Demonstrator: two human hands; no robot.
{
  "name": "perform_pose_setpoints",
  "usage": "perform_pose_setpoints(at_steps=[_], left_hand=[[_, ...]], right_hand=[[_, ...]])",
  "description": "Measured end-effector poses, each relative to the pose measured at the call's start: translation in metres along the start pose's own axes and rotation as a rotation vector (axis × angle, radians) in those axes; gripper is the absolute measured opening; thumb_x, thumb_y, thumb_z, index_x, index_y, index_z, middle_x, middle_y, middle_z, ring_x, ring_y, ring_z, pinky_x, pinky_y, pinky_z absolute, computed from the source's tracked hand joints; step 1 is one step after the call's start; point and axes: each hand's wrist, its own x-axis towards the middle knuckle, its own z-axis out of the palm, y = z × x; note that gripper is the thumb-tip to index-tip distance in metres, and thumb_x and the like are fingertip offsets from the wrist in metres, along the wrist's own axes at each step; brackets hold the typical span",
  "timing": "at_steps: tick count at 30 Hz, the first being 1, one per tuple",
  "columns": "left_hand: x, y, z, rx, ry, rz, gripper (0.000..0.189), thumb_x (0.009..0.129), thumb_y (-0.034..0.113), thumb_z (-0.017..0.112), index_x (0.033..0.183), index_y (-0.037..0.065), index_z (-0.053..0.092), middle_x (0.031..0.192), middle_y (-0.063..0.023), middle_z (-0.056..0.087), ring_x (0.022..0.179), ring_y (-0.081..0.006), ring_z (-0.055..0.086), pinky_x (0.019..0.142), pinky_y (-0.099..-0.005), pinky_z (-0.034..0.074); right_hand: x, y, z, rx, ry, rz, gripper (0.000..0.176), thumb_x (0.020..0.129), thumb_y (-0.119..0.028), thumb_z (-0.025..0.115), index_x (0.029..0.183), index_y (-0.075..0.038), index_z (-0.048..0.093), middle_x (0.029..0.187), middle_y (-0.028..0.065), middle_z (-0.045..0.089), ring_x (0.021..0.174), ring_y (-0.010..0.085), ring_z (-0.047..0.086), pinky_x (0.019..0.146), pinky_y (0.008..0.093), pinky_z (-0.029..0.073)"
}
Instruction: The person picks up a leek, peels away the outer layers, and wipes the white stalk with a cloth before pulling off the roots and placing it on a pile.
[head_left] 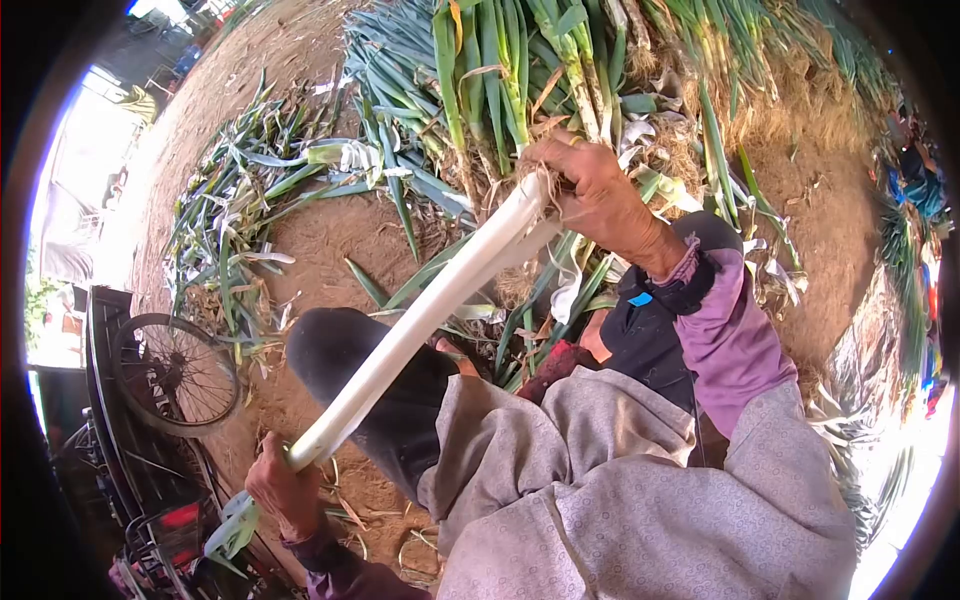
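Note:
A long white green onion stalk [425, 315] slants across in front of my knees. My left hand [282, 485] is closed around its lower end, where a short bit of pale green leaf [235, 525] sticks out below the fist. Up at the root end, my right hand [598, 195] has its fingers bent around the stalk, with thin brown roots by the fingertips. A loose pale outer layer [515, 255] runs along the stalk below my right hand. Right behind that hand stand unpeeled green onions [490, 90] with long green leaves.
Cut leaves and peelings [235, 210] lie heaped on the dirt ground [345, 245] at the left. More green onions with roots [740, 60] are piled at the upper right. A wheeled cart or cycle [175, 375] stands at the lower left. My knees [340, 350] are below the stalk.

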Motion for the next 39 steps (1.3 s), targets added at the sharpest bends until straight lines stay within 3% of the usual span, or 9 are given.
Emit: perform_pose_setpoints(at_steps=[1,4,10,13,16,22,25,28,39], left_hand=[[0.0,-0.002,0.0,-0.008,0.005,0.01,0.026,0.061,0.012,0.068,0.08,0.007,0.052,0.065,-0.0134,0.054,0.061,-0.0355,0.056,0.056,-0.044,0.04],[-0.003,-0.009,0.001,-0.017,0.041,0.057,0.024,0.062,0.012,0.067,0.08,0.007,0.053,0.065,-0.0137,0.054,0.061,-0.0354,0.055,0.055,-0.0442,0.039],[-0.003,-0.012,-0.006,0.041,0.101,0.066,0.017,0.065,0.01,0.062,0.08,0.007,0.054,0.065,-0.0139,0.055,0.06,-0.0357,0.055,0.055,-0.0444,0.039],[-0.004,-0.015,-0.007,0.031,0.115,0.072,0.017,0.066,0.009,0.06,0.082,0.006,0.055,0.065,-0.0139,0.055,0.06,-0.0357,0.055,0.055,-0.0446,0.039],[-0.006,-0.015,-0.01,0.044,0.097,0.064,0.017,0.066,0.008,0.06,0.083,0.006,0.056,0.065,-0.0139,0.055,0.06,-0.0356,0.056,0.056,-0.0447,0.04],[-0.005,-0.009,-0.015,0.045,0.075,0.066,0.017,0.064,0.007,0.059,0.081,0.007,0.054,0.065,-0.0141,0.054,0.06,-0.0362,0.055,0.055,-0.0448,0.039],[-0.003,-0.008,-0.017,0.056,0.049,0.071,0.018,0.063,0.006,0.059,0.081,0.007,0.052,0.065,-0.014,0.054,0.06,-0.0364,0.054,0.054,-0.045,0.038],[-0.001,-0.007,-0.018,0.042,0.051,0.087,0.019,0.063,0.006,0.059,0.08,0.008,0.052,0.064,-0.0138,0.054,0.059,-0.0367,0.053,0.054,-0.0448,0.037],[0.005,-0.007,-0.014,-0.115,-0.056,0.136,0.024,0.063,0.007,0.063,0.087,0.01,0.06,0.059,-0.0153,0.056,0.055,-0.0375,0.056,0.053,-0.0453,0.041]], right_hand=[[-0.002,-0.004,0.001,0.282,-0.04,0.218,0.031,0.074,0.001,0.059,0.104,0.003,0.06,0.077,0.0126,0.061,0.068,0.0186,0.059,0.064,0.0299,0.046],[0.0,-0.004,-0.005,0.445,-0.162,0.475,0.036,0.074,0.002,0.06,0.11,0.004,0.059,0.095,0.0099,0.064,0.086,0.0151,0.062,0.076,0.0243,0.048],[0.002,-0.013,-0.011,0.761,-0.263,0.642,0.047,0.076,-0.011,0.06,0.117,0.009,0.05,0.092,0.0117,0.063,0.074,0.0131,0.063,0.068,0.0253,0.053],[0.002,-0.019,-0.006,0.765,-0.224,0.614,0.044,0.078,-0.012,0.058,0.116,0.008,0.05,0.091,0.011,0.063,0.069,0.0142,0.064,0.064,0.0279,0.055],[0.002,-0.018,-0.002,0.831,-0.186,0.581,0.052,0.08,-0.009,0.058,0.122,0.017,0.044,0.084,0.0122,0.062,0.067,0.0148,0.063,0.063,0.0271,0.053],[-0.003,-0.014,0.007,0.884,-0.088,0.646,0.034,0.081,-0.006,0.052,0.113,0.006,0.05,0.088,0.0107,0.062,0.068,0.015,0.065,0.062,0.0266,0.056],[-0.001,-0.02,0.003,0.853,-0.12,0.608,0.053,0.083,-0.008,0.053,0.127,0.017,0.037,0.093,0.0139,0.06,0.071,0.014,0.061,0.064,0.0273,0.052],[-0.005,-0.018,0.008,0.839,-0.074,0.579,0.052,0.085,-0.007,0.051,0.129,0.016,0.036,0.094,0.012,0.058,0.073,0.0132,0.059,0.063,0.0265,0.052],[-0.001,-0.027,0.003,0.652,-0.011,0.455,0.028,0.083,-0.001,0.047,0.11,0.006,0.049,0.087,0.0084,0.059,0.071,0.012,0.062,0.063,0.0247,0.051]])
